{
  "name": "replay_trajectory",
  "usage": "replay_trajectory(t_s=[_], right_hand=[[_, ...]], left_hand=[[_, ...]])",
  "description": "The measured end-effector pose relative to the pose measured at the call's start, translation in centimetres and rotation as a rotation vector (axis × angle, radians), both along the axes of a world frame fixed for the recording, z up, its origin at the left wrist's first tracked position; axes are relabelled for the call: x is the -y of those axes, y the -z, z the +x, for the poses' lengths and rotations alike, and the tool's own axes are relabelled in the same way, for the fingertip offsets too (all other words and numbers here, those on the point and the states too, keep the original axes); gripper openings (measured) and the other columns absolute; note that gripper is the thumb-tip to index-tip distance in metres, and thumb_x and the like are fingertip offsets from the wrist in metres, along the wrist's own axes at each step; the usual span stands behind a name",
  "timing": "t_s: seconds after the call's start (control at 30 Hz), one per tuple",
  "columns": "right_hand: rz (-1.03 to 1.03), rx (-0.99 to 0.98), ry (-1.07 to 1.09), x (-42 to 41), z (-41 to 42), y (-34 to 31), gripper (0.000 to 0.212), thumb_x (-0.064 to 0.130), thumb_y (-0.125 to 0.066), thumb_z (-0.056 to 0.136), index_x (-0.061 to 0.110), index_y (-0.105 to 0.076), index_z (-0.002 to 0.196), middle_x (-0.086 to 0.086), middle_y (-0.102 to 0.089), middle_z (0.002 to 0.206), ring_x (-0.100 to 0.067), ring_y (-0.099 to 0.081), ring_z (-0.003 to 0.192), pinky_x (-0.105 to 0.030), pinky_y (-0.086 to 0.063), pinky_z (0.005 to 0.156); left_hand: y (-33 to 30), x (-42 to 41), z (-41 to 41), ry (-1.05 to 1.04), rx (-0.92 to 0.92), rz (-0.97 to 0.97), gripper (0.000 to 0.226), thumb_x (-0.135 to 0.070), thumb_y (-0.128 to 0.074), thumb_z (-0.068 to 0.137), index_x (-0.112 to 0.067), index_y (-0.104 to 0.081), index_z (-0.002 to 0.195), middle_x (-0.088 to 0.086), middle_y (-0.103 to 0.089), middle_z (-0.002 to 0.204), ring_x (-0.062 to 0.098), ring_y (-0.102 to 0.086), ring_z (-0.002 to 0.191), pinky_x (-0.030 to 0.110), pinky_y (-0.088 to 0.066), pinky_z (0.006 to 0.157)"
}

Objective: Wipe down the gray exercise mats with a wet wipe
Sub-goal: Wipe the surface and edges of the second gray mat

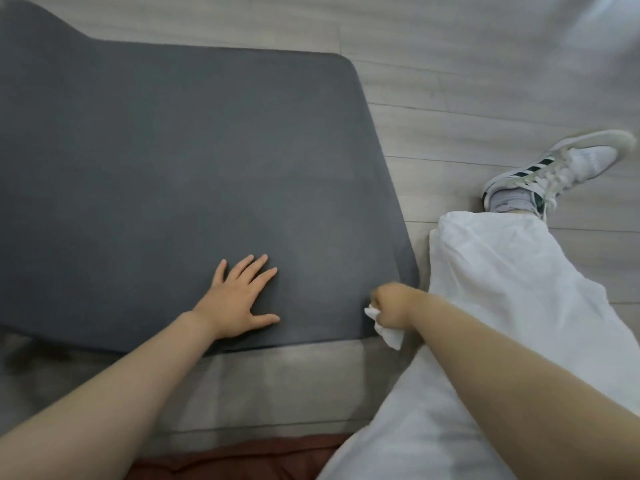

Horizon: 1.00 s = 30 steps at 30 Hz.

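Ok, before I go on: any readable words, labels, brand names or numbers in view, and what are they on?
No text can be read in this view.
Gray mat: plain surface, no label showing.
Sneaker: dark stripes only, no readable wording.
Wet wipe in the right hand: blank.
White trousers: no print.

The mat is lying broad and bare ahead and to the left, giving sweeping room; the left hand is resting flat on its near part, blocking that patch; the right hand is gripping the wipe at the near right corner; the trouser leg and shoe are crowding the floor just beside the right edge; floor beyond is lying open.
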State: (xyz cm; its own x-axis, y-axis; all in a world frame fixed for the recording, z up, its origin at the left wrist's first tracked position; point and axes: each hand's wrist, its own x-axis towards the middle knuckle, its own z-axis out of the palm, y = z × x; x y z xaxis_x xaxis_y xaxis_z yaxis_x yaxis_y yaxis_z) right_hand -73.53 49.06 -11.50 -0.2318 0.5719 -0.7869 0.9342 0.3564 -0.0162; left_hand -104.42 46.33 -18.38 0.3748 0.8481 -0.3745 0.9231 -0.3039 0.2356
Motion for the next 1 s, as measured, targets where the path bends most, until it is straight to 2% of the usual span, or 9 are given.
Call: replay_trajectory(t_s=[0.13,0.3,0.37,0.43,0.57,0.67,0.73,0.87,1.0], right_hand=[[0.302,-0.22,0.241,-3.4,0.3,-1.1,0.025,0.031,-0.054,0.09,0.023,-0.039,0.072,-0.01,-0.063,0.097,-0.032,-0.059,0.096,-0.028,-0.037,0.068],[0.666,-0.327,0.322,-5.0,-1.0,0.5,0.016,0.024,-0.048,0.093,0.011,-0.054,0.1,-0.009,-0.056,0.103,-0.03,-0.05,0.098,-0.039,-0.045,0.074],[0.671,-0.335,0.402,-5.5,-0.8,1.4,0.019,0.022,-0.048,0.092,0.008,-0.055,0.102,-0.013,-0.053,0.108,-0.033,-0.047,0.103,-0.04,-0.043,0.081],[0.606,-0.343,0.493,-5.8,-0.6,2.8,0.019,0.022,-0.049,0.093,0.008,-0.055,0.103,-0.014,-0.05,0.116,-0.034,-0.044,0.108,-0.038,-0.039,0.087],[0.553,-0.301,0.752,-6.7,-1.2,4.2,0.026,0.028,-0.048,0.093,0.01,-0.054,0.111,-0.013,-0.043,0.129,-0.035,-0.042,0.116,-0.039,-0.038,0.096],[0.507,-0.228,0.985,-7.9,-1.5,4.4,0.035,0.039,-0.044,0.092,0.016,-0.055,0.115,-0.013,-0.042,0.128,-0.035,-0.041,0.12,-0.044,-0.036,0.101],[0.477,-0.26,1.063,-8.6,-1.2,4.5,0.034,0.04,-0.043,0.088,0.017,-0.058,0.107,-0.014,-0.046,0.124,-0.034,-0.045,0.115,-0.04,-0.041,0.097],[0.473,-0.338,0.97,-9.5,-0.7,4.1,0.018,0.032,-0.043,0.085,0.015,-0.05,0.084,-0.017,-0.058,0.108,-0.026,-0.051,0.09,-0.029,-0.038,0.071],[0.517,-0.355,0.781,-11.1,-0.1,2.8,0.021,0.019,-0.048,0.09,0.005,-0.056,0.104,-0.017,-0.051,0.112,-0.029,-0.052,0.101,-0.028,-0.036,0.076]], left_hand=[[1.2,2.3,-1.4,0.127,-0.076,0.102,0.111,-0.089,-0.037,0.066,-0.029,-0.016,0.157,0.004,-0.016,0.165,0.023,-0.009,0.151,0.059,-0.003,0.118],[2.1,3.6,-1.9,0.305,-0.042,0.179,0.104,-0.085,-0.044,0.07,-0.031,-0.022,0.156,0.0,-0.018,0.163,0.024,-0.014,0.149,0.061,-0.012,0.117],[2.3,4.0,-2.0,0.338,-0.064,0.197,0.095,-0.077,-0.043,0.077,-0.032,-0.019,0.157,0.001,-0.023,0.162,0.026,-0.012,0.15,0.063,-0.016,0.114],[2.6,4.2,-1.7,0.33,-0.082,0.234,0.085,-0.066,-0.041,0.082,-0.029,-0.017,0.156,0.006,-0.03,0.159,0.027,0.007,0.153,0.062,-0.016,0.113],[3.2,4.3,-0.7,0.302,-0.078,0.328,0.08,-0.05,-0.052,0.079,-0.022,-0.03,0.151,0.013,-0.039,0.154,0.027,0.021,0.149,0.059,-0.018,0.113],[3.6,4.3,-0.5,0.295,-0.085,0.308,0.098,-0.051,-0.077,0.069,-0.021,-0.032,0.151,0.013,-0.026,0.16,0.029,0.02,0.148,0.06,-0.02,0.112],[4.0,4.4,-0.5,0.29,-0.072,0.321,0.103,-0.052,-0.079,0.068,-0.022,-0.028,0.152,0.012,0.0,0.164,0.03,0.02,0.149,0.061,-0.02,0.112],[4.8,4.4,-0.7,0.309,-0.047,0.383,0.119,-0.052,-0.077,0.071,-0.027,0.0,0.158,0.007,0.018,0.163,0.03,0.019,0.149,0.06,-0.017,0.114],[4.9,4.1,-0.5,0.328,-0.017,0.431,0.109,-0.05,-0.067,0.077,-0.029,0.003,0.157,0.002,0.018,0.163,0.027,0.016,0.15,0.058,-0.019,0.114]])
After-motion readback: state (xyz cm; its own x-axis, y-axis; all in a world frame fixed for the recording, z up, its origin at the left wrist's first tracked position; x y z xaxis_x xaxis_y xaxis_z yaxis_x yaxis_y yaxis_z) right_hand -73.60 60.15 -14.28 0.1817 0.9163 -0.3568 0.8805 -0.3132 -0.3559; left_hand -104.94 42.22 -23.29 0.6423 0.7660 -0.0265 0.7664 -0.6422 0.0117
